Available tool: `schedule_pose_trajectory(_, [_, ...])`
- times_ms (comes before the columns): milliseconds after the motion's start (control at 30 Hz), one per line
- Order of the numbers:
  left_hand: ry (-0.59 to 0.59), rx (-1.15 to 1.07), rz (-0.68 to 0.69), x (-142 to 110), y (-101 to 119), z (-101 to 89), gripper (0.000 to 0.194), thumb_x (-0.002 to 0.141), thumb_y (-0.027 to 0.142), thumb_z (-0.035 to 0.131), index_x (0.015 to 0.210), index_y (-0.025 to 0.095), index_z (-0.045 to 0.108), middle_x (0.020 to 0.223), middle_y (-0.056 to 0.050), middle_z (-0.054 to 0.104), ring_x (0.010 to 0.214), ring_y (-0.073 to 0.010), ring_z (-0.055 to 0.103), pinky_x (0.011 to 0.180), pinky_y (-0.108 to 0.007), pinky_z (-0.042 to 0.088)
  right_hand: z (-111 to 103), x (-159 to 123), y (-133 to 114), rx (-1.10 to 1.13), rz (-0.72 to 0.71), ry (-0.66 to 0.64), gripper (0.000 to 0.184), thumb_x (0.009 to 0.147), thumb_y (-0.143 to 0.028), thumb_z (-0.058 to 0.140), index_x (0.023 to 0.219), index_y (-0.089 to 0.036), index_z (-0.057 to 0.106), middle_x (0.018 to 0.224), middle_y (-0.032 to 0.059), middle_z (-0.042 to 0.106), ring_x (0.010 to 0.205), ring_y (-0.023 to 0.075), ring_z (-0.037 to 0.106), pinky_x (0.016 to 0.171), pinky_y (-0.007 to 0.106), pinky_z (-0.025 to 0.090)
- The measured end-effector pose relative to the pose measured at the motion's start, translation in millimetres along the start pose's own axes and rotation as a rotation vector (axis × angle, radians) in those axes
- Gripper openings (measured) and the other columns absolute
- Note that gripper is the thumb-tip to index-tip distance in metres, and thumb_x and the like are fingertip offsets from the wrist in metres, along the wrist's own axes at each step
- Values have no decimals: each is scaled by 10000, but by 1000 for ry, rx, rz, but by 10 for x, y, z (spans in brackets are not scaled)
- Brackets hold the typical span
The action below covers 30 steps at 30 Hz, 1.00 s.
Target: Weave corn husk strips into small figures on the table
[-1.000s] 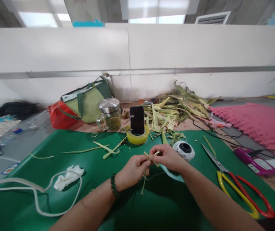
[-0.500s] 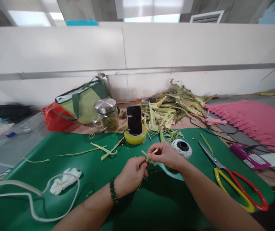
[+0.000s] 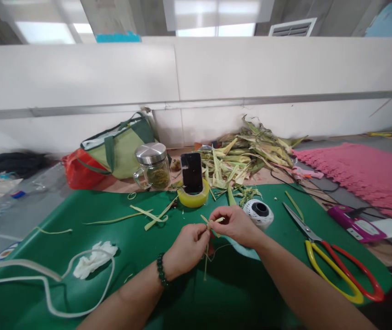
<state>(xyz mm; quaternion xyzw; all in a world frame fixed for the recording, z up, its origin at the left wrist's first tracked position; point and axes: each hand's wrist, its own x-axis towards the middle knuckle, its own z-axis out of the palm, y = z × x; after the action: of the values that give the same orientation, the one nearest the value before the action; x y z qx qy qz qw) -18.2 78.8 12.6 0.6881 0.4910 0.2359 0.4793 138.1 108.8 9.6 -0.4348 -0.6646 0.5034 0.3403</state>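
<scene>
Both hands meet over the middle of the green mat (image 3: pixel 141 266). My left hand (image 3: pixel 192 245), with a dark green bead bracelet (image 3: pixel 161 270) on its wrist, pinches a small piece made of pale husk strips (image 3: pixel 219 220). From the other side my right hand (image 3: pixel 235 224) has its thumb and fingertips closed on the same strips. A thin strand and a narrow strip end hang below the fingers. Just behind my right hand stands a white spool of thread (image 3: pixel 259 213). Part of a light blue strip (image 3: pixel 242 249) lies under my right wrist.
A phone (image 3: pixel 191 173) leans in a yellow tape roll (image 3: pixel 193 198), beside a lidded glass mug (image 3: pixel 153 167). Corn husks (image 3: pixel 251 146) are heaped behind. Scissors (image 3: pixel 314 238) with red and yellow handles lie right; a white tissue (image 3: pixel 95 260) and white cord (image 3: pixel 46 293) lie left.
Both hands stay together at nearly the same place, with slight finger shifts. The hanging strip end now shows more plainly, pointing straight down below my left fingers.
</scene>
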Motion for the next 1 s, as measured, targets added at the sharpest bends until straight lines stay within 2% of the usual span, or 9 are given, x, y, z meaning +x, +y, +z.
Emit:
schedule_pose_trajectory(133, [-23, -43, -47, -25, -6, 37, 296, 846, 302, 346, 603, 182, 466, 527, -6, 559, 511, -123, 499, 549, -226, 377, -71, 4, -14, -38, 16, -104, 100, 663, -222, 607, 646, -127, 633, 567, -1, 596, 506, 79, 497, 467, 181, 362])
schedule_pose_trajectory(300, [-9, 23, 15, -43, -28, 71, 328, 860, 300, 315, 566, 197, 418, 519, 10, 489, 520, -119, 448, 548, -225, 360, -159, 15, -47, 7, 71, -233, 145, 649, -260, 603, 642, -116, 620, 535, -14, 543, 496, 68, 429, 466, 184, 317])
schedule_pose_trajectory(433, [-71, 10, 3, -38, -25, 104, 269, 845, 273, 319, 611, 200, 429, 500, 27, 465, 493, -117, 432, 522, -225, 349, -188, 29, -42, -33, 90, -288, 82, 618, -203, 589, 620, -125, 612, 504, -34, 512, 473, 59, 387, 449, 182, 284])
schedule_pose_trajectory(533, [-88, -23, -24, -26, -10, 106, 258, 820, 297, 377, 611, 185, 476, 506, 17, 495, 496, -117, 447, 524, -230, 356, -187, 42, -33, -48, 111, -306, 55, 617, -173, 570, 615, -132, 607, 496, -36, 527, 469, 63, 412, 454, 181, 298])
schedule_pose_trajectory(600, [-86, -131, -42, -15, -5, 84, 298, 815, 368, 416, 627, 166, 527, 557, -11, 558, 546, -131, 501, 560, -242, 389, -191, 47, -40, -27, 106, -296, 64, 640, -193, 584, 624, -135, 606, 512, -26, 557, 478, 71, 444, 471, 186, 323])
schedule_pose_trajectory(767, [-130, -578, -144, 15, -42, 3, 492, 730, 605, 553, 835, 129, 618, 705, -70, 663, 670, -175, 617, 633, -271, 459, -233, 47, -64, 86, 57, -266, 214, 711, -340, 638, 731, -127, 639, 540, -16, 569, 515, 84, 475, 505, 204, 344])
schedule_pose_trajectory(900, [-135, -717, -186, 24, -69, -18, 506, 685, 612, 626, 781, 115, 616, 672, -81, 674, 608, -139, 610, 629, -248, 459, -218, 58, -48, 103, 16, -190, 308, 708, -418, 659, 754, -113, 651, 574, -12, 560, 539, 79, 448, 516, 209, 331])
schedule_pose_trajectory(1000, [-135, -767, -202, 22, -58, -4, 499, 651, 608, 658, 740, 120, 608, 625, -64, 662, 563, -123, 594, 578, -225, 438, -180, 64, -36, 123, 12, -182, 333, 702, -446, 660, 729, -115, 646, 588, -11, 549, 553, 81, 441, 522, 211, 329])
